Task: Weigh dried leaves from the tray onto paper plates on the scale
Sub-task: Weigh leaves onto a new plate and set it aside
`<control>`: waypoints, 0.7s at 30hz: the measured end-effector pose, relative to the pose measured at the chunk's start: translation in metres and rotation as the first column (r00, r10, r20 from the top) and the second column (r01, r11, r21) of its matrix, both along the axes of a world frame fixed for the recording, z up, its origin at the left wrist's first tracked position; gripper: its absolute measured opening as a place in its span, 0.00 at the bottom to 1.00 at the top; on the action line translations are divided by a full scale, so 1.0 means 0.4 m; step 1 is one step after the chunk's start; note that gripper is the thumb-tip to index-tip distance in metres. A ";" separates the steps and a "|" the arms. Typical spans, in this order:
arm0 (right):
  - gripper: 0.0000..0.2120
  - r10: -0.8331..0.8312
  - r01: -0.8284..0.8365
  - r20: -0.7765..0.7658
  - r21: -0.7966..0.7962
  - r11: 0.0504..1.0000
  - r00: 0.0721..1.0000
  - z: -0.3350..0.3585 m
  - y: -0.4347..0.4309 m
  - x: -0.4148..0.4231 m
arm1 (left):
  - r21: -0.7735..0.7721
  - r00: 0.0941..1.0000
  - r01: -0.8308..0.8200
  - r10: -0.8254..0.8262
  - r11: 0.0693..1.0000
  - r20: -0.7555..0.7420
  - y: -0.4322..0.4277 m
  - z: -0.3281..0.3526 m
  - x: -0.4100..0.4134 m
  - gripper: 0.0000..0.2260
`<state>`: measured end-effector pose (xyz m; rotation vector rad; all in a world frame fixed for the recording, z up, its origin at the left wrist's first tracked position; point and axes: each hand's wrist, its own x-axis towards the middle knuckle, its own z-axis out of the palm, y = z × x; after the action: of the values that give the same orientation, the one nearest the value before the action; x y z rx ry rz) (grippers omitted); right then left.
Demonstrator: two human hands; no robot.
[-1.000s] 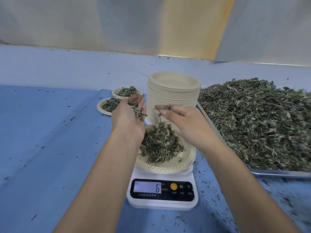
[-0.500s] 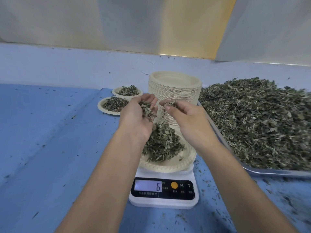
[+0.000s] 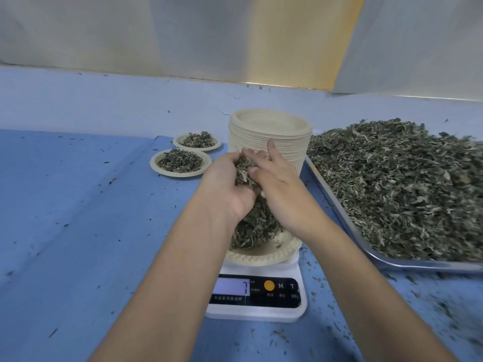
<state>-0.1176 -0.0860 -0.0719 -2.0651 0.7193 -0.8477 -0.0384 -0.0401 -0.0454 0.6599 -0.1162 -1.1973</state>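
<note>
Left grip (image 3: 230, 184) cupped right above paper plate (image 3: 258, 258) on scale (image 3: 254, 293), likely so strays drop onto weighed portion. Fingers curled round clump of dried leaves (image 3: 243, 169). Right grip (image 3: 277, 184) tight alongside, thumb on clump, forefinger straight. Actual pinch hidden, cannot tell. Heaped portion below both grips. Tray (image 3: 431, 267) right of right grip, handy for refills. Plate stack (image 3: 269, 131) just beyond, on bench.
</note>
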 end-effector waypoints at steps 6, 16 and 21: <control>0.21 -0.001 -0.049 0.210 0.234 0.971 0.978 0.015 -0.003 -0.002 | -0.009 0.996 -0.061 0.061 0.998 -0.062 0.012 0.004 0.012 0.12; 0.12 -0.127 0.094 0.145 0.215 0.972 0.981 0.001 -0.017 -0.017 | -0.006 0.990 -0.140 0.141 0.990 0.013 0.014 0.001 0.036 0.08; 0.06 -0.130 0.124 0.087 0.073 0.990 0.988 0.001 -0.024 -0.027 | -0.017 0.982 -0.181 0.182 0.983 0.046 0.011 -0.007 0.042 0.15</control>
<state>-0.1285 -0.0957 -0.0715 -1.9238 0.8251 -0.9699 -0.0215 -0.0357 -0.0484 0.6728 -0.1012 -1.0050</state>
